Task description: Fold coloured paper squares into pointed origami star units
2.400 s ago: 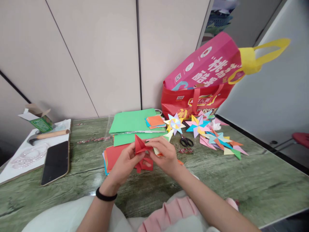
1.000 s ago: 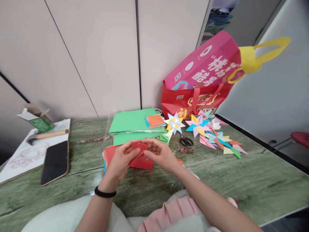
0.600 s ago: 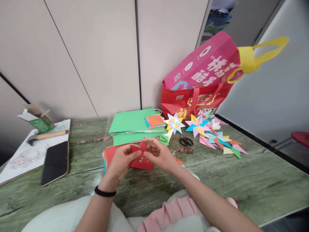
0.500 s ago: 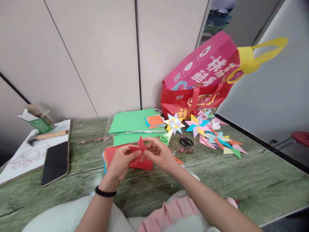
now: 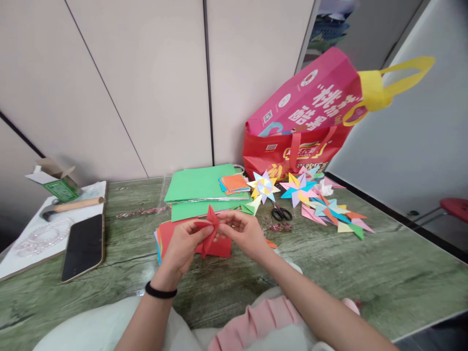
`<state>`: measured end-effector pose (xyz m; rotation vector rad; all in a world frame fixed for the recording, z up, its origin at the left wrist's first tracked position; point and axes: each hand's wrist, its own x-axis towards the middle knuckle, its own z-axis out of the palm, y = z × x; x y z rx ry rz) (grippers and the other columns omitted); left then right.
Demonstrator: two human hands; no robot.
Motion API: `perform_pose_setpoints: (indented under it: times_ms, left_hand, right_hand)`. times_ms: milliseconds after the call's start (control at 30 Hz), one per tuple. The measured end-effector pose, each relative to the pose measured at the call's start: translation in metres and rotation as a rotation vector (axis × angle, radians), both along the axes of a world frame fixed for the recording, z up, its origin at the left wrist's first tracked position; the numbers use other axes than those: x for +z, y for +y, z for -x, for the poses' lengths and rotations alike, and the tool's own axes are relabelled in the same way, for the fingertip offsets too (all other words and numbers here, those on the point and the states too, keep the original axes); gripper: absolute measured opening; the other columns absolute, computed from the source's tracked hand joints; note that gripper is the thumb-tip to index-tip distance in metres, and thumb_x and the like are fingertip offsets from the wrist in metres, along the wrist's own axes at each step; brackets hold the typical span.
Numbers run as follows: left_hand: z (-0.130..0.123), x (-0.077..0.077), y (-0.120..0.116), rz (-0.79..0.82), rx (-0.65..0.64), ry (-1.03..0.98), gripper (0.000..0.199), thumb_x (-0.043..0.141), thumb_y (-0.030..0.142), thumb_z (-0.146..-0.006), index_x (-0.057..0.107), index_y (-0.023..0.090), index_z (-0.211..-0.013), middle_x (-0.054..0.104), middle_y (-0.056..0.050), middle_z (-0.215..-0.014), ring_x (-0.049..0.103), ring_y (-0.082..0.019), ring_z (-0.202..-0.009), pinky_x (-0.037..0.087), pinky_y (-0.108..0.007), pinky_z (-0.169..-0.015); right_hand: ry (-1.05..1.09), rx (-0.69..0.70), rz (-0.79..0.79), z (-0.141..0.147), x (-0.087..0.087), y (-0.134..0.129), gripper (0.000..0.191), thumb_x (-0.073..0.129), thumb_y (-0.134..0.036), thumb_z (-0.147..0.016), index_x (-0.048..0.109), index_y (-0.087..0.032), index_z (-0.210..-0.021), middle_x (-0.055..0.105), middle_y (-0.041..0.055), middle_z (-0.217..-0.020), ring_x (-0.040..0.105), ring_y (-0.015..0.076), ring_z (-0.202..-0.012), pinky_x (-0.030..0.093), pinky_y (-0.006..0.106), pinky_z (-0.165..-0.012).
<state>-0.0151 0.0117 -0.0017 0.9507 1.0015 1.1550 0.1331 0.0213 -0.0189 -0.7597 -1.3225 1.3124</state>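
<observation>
A folded piece of red origami paper [image 5: 211, 231] with pointed ends is held up between my two hands. My left hand [image 5: 186, 242], with a black band at the wrist, pinches its left side between thumb and fingers. On the other side, the thumb and fingers of my right hand [image 5: 241, 231] close on its right edge. Beneath the hands lies a stack of coloured paper [image 5: 219, 248] with a red sheet on top. Green sheets [image 5: 201, 183] are stacked just behind, with small orange squares [image 5: 235, 183] on them.
Folded paper stars [image 5: 299, 190] and scissors [image 5: 281, 213] lie to the right, before a red bag [image 5: 278, 151] holding a pink box [image 5: 310, 97]. A phone [image 5: 83, 246], a hammer [image 5: 73, 205] and a small green box [image 5: 60, 185] are at the left on the green table [image 5: 347, 282].
The red folded paper has turned slightly between my fingers, and its lower point shows more. My right hand has shifted a little, with its fingers closer together.
</observation>
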Motion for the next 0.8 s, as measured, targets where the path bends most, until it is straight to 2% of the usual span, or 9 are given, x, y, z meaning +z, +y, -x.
perform_pose_setpoints:
  times_ms: [200, 367, 467, 567, 667, 800]
  left_hand:
    - [0.0009, -0.0016, 0.0006, -0.029, -0.010, 0.046, 0.024, 0.077, 0.026, -0.056, 0.069, 0.011, -0.073, 0.070, -0.005, -0.061, 0.062, -0.014, -0.055, 0.049, -0.025, -0.058]
    - [-0.0002, -0.0042, 0.0014, -0.095, 0.090, 0.175, 0.021, 0.077, 0.026, -0.054, 0.070, 0.013, -0.069, 0.071, -0.004, -0.067, 0.062, -0.015, -0.059, 0.048, -0.024, -0.058]
    - [-0.0005, -0.0048, 0.0013, -0.175, 0.121, 0.307, 0.018, 0.074, 0.028, -0.058, 0.071, 0.014, -0.069, 0.072, -0.004, -0.069, 0.062, -0.015, -0.063, 0.047, -0.023, -0.059]
    - [0.0011, -0.0044, 0.0012, -0.225, 0.099, 0.375, 0.018, 0.072, 0.029, -0.062, 0.072, 0.015, -0.072, 0.072, -0.004, -0.071, 0.062, -0.016, -0.064, 0.047, -0.023, -0.060]
    - [0.0033, -0.0033, 0.0012, -0.222, 0.046, 0.412, 0.019, 0.070, 0.030, -0.063, 0.072, 0.014, -0.073, 0.072, -0.004, -0.071, 0.062, -0.016, -0.063, 0.047, -0.024, -0.058]
    - [0.0036, -0.0018, 0.0006, -0.210, 0.028, 0.449, 0.022, 0.069, 0.032, -0.064, 0.072, 0.013, -0.074, 0.071, -0.005, -0.070, 0.061, -0.016, -0.061, 0.047, -0.024, -0.055]
  right_hand:
    - [0.006, 0.012, 0.027, -0.0005, 0.0022, -0.0006, 0.024, 0.065, -0.028, -0.069, 0.060, -0.016, -0.089, 0.066, 0.0007, -0.068, 0.065, 0.0144, -0.058, 0.054, 0.028, -0.059]
    - [-0.004, -0.039, 0.013, 0.0000, 0.0014, -0.0006, 0.026, 0.063, -0.025, -0.070, 0.057, -0.017, -0.094, 0.061, -0.0012, -0.069, 0.061, 0.0114, -0.057, 0.052, 0.025, -0.057]
    - [-0.092, -0.031, -0.084, -0.0017, -0.0008, 0.0002, 0.032, 0.056, -0.021, -0.075, 0.055, -0.019, -0.107, 0.056, -0.0014, -0.073, 0.057, 0.0088, -0.058, 0.049, 0.023, -0.057]
    - [-0.277, -0.019, -0.240, -0.0049, -0.0020, 0.0006, 0.041, 0.046, -0.017, -0.080, 0.051, -0.025, -0.121, 0.052, 0.0001, -0.081, 0.052, 0.0079, -0.060, 0.047, 0.022, -0.057]
    - [-0.415, -0.014, -0.350, -0.0079, -0.0017, 0.0004, 0.040, 0.043, -0.013, -0.081, 0.052, -0.025, -0.118, 0.053, 0.0028, -0.088, 0.052, 0.0103, -0.069, 0.045, 0.022, -0.059]
    - [-0.469, -0.037, -0.376, -0.0090, -0.0015, -0.0001, 0.037, 0.046, -0.011, -0.078, 0.050, -0.022, -0.113, 0.056, 0.0028, -0.089, 0.051, 0.0106, -0.072, 0.044, 0.020, -0.058]
